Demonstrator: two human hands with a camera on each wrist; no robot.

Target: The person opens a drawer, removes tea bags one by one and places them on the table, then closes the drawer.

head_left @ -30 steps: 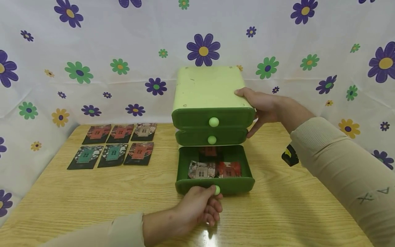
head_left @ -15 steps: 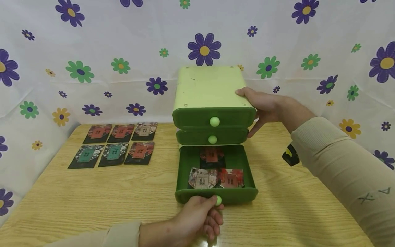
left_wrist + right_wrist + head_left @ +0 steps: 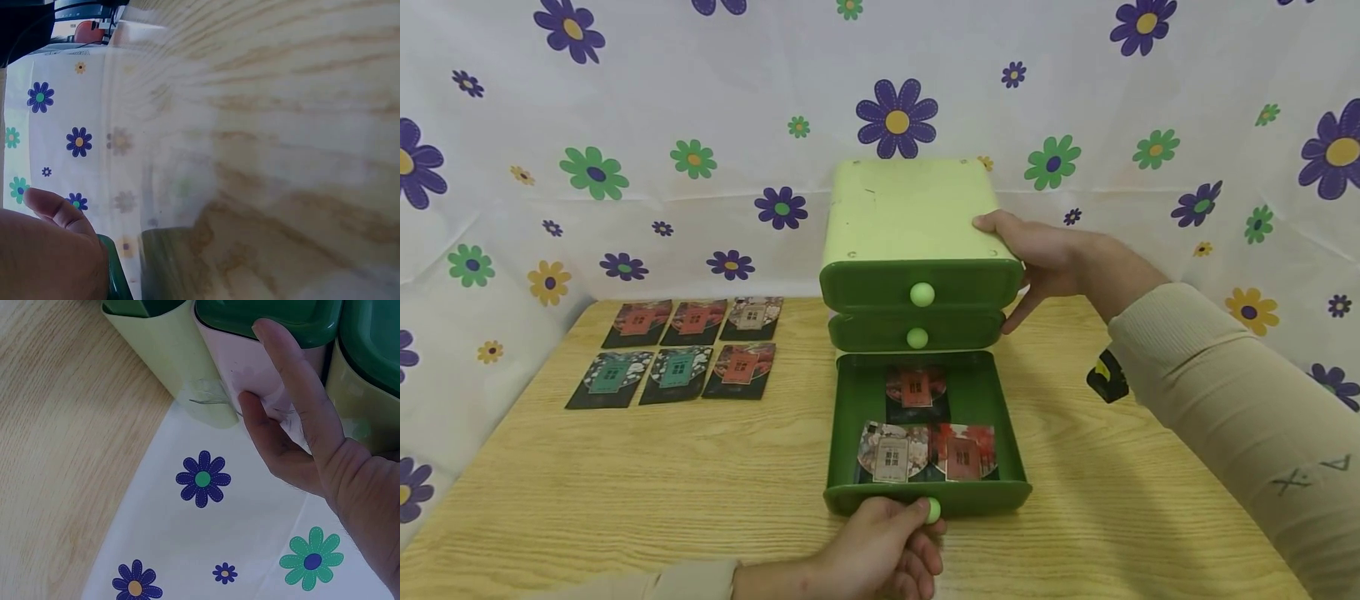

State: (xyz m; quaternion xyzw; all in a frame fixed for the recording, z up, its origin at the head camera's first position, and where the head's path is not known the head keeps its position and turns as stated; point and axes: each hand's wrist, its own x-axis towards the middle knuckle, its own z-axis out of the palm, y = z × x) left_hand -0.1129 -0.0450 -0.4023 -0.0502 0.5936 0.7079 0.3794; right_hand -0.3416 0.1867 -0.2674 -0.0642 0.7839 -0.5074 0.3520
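Observation:
A small drawer cabinet (image 3: 910,208) with a pale green top and three dark green drawers stands at the back. My left hand (image 3: 872,542) pinches the round light green knob (image 3: 934,510) of the pulled-out bottom drawer (image 3: 992,497). Inside lie three flat packets: a red-labelled packet (image 3: 917,390) at the rear, a pale floral packet (image 3: 891,452) and a red packet (image 3: 964,452) in front. My right hand (image 3: 1045,254) rests on the cabinet's right side, thumb on top, extended fingers against the side wall. The left wrist view shows part of the left hand (image 3: 56,250); the knob is hidden there.
Several packets lie in two rows on the left of the wooden table (image 3: 700,467), among them a teal-labelled packet (image 3: 610,379). A black and yellow object (image 3: 1107,377) sits partly behind the right sleeve. A flowered cloth (image 3: 737,100) hangs behind the table.
My left hand has drawn the bottom drawer farther out toward me, bringing the rear packet more fully into sight. The right hand has stayed on the cabinet.

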